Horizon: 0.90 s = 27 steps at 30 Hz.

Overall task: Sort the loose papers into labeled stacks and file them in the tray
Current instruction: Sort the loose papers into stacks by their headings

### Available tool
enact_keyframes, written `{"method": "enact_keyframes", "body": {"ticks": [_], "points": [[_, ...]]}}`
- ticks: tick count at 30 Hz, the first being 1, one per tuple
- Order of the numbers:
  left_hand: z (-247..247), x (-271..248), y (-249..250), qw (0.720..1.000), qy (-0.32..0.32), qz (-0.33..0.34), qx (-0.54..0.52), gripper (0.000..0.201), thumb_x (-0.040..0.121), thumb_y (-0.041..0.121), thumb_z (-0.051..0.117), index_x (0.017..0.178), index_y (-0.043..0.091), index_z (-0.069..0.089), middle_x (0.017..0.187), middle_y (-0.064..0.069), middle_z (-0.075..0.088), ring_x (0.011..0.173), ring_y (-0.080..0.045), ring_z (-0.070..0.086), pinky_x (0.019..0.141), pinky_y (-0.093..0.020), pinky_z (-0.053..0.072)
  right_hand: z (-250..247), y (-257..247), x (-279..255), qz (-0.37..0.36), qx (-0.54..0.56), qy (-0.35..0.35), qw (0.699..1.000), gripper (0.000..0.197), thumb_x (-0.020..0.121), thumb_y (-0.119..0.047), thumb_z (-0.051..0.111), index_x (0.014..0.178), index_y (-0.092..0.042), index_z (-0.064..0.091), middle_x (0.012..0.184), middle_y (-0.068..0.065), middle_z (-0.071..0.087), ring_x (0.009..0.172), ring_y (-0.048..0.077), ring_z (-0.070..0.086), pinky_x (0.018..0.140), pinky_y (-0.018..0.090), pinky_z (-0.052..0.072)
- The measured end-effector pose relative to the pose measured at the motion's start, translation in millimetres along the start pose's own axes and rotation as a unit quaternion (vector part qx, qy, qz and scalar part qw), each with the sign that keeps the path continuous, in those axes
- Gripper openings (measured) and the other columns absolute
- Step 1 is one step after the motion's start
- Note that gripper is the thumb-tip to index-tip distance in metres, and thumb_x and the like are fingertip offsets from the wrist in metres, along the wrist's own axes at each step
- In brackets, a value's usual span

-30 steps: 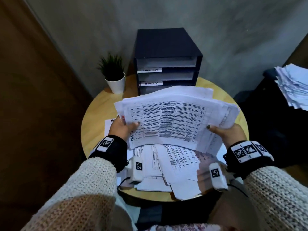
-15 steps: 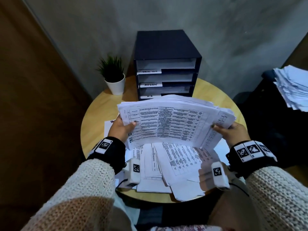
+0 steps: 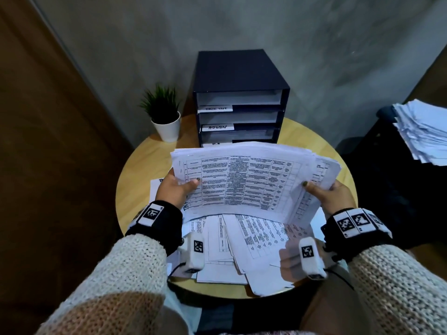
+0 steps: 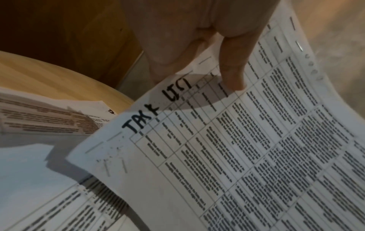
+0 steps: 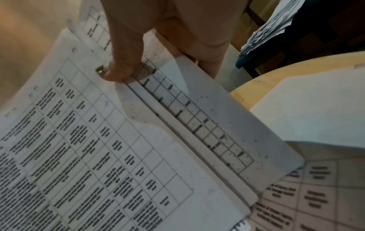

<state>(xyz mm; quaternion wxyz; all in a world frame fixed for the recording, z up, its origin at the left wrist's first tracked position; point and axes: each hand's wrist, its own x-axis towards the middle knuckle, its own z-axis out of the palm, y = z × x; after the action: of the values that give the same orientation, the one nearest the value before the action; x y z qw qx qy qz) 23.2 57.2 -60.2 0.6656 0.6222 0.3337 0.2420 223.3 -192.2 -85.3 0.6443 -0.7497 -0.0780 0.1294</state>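
I hold a thick stack of printed papers above the round table, tilted toward the dark filing tray. My left hand pinches the stack's left edge, thumb on top. My right hand pinches the right edge the same way. The top sheet is a printed table with "TASK LIST" handwritten at its corner. In the right wrist view the thumb presses on the fanned sheets. The tray has labelled slots, one reading "ADMIN". Loose papers lie under the stack.
The tray stands at the back of the wooden table, with a small potted plant to its left. Another pile of papers rests on dark furniture at the right. A grey wall is behind.
Both hands have carried the stack forward toward the tray and laid it flatter; its far edge now covers the tray's lowest label.
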Motion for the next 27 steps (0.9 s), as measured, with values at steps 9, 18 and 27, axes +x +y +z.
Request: {"method": "enact_keyframes", "body": {"ticks": [9, 18, 27], "points": [[-9, -1, -15, 0.997, 0.006, -0.009, 0.083, 0.026, 0.070, 0.022, 0.057, 0.093, 0.030, 0.064, 0.109, -0.007, 0.069, 0.105, -0.031, 0.062, 0.099, -0.053, 0.045, 2, -21, -9, -0.045, -0.040, -0.037, 0.998, 0.012, 0.080, -0.010, 0.071, 0.088, -0.015, 0.063, 0.074, -0.001, 0.064, 0.052, -0.003, 0.060, 0.049, 0.011, 0.047], [-14, 1, 62, 0.978, -0.009, 0.071, 0.198, 0.035, 0.083, 0.007, 0.058, 0.112, 0.024, 0.061, 0.105, -0.012, 0.068, 0.102, -0.034, 0.063, 0.092, -0.045, 0.048, -3, -87, -12, -0.155, -0.162, -0.186, 0.957, 0.033, 0.076, -0.008, 0.075, 0.086, -0.038, 0.067, 0.089, -0.003, 0.069, 0.089, 0.016, 0.063, 0.087, 0.030, 0.048], [-6, 5, 125, 0.944, 0.002, 0.174, 0.280, 0.028, 0.085, 0.003, 0.061, 0.104, 0.024, 0.056, 0.099, -0.002, 0.065, 0.087, -0.018, 0.060, 0.074, -0.024, 0.043, 7, -90, -28, -0.114, -0.176, -0.188, 0.959, 0.016, 0.084, -0.012, 0.068, 0.080, -0.028, 0.066, 0.066, -0.014, 0.070, 0.070, 0.012, 0.060, 0.073, 0.025, 0.045]]}}
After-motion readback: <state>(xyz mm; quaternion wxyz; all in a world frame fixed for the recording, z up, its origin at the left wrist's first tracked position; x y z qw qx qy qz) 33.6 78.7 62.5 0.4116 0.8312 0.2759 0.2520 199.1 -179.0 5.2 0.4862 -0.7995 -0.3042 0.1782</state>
